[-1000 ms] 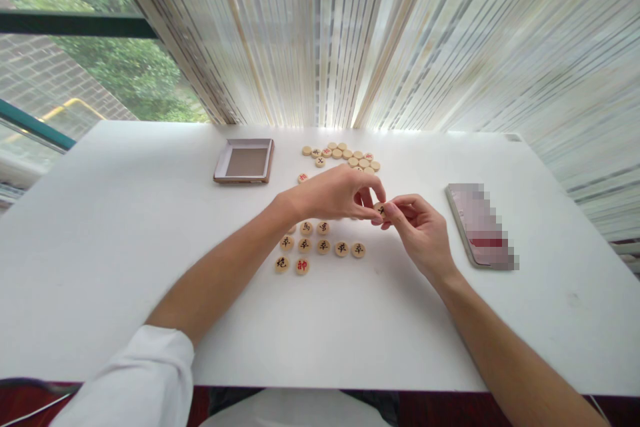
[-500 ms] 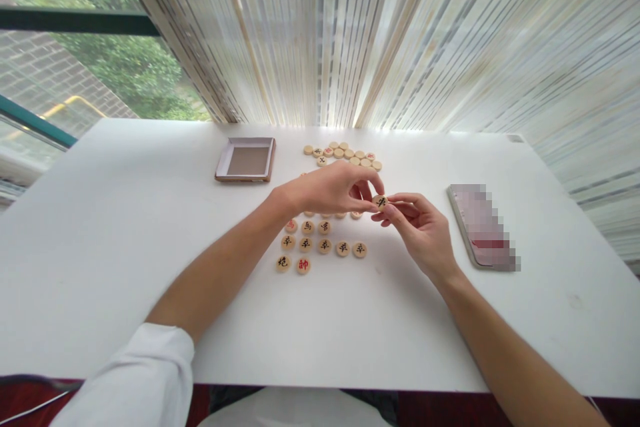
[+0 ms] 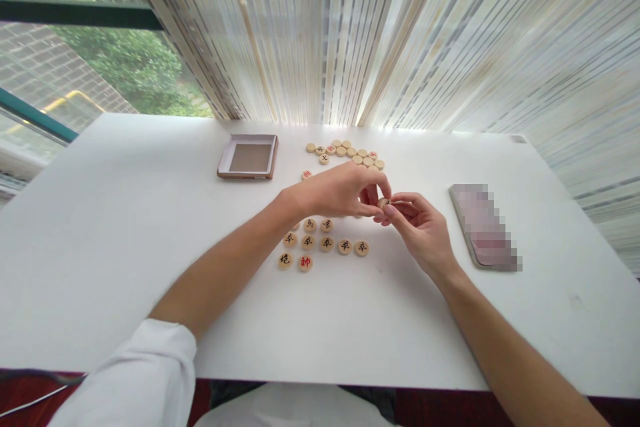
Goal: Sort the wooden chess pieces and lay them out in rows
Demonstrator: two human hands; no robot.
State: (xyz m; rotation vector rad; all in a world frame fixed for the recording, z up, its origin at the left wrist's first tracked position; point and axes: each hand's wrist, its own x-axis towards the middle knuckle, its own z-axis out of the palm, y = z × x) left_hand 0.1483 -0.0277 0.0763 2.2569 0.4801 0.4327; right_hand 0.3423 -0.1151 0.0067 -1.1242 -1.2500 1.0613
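You are pinching a round wooden chess piece (image 3: 385,203) in a narrow grip, with the fingertips of your right hand (image 3: 417,235) closed on it and your left hand (image 3: 343,191) coming in from the other side, its fingertips at the piece. Your fingers are hiding most of it — only a thin sliver with a dark mark is showing. You are holding it up above the white table (image 3: 125,227), just past the end of the nearest pieces.

Under your left hand, you are keeping a tidy set of pieces laid out face up. There are 5 in a row with black characters, such as the one at the row's right end (image 3: 361,248), and 2 more sit nearer you, one with a black character (image 3: 285,260) and one with a red character (image 3: 305,263). Another 2 sit just beyond the row, and your left hand is partly covering others behind them.

Farther away, a loose cluster of pieces (image 3: 345,152) is lying near the table's far edge, with a single red-marked piece (image 3: 307,175) just in front of it. To its left sits a shallow cardboard box (image 3: 245,176). Off to the right of your right hand, a phone (image 3: 484,227) is lying flat, its screen blurred out. You are wearing a white sleeve (image 3: 150,373) on your left arm.
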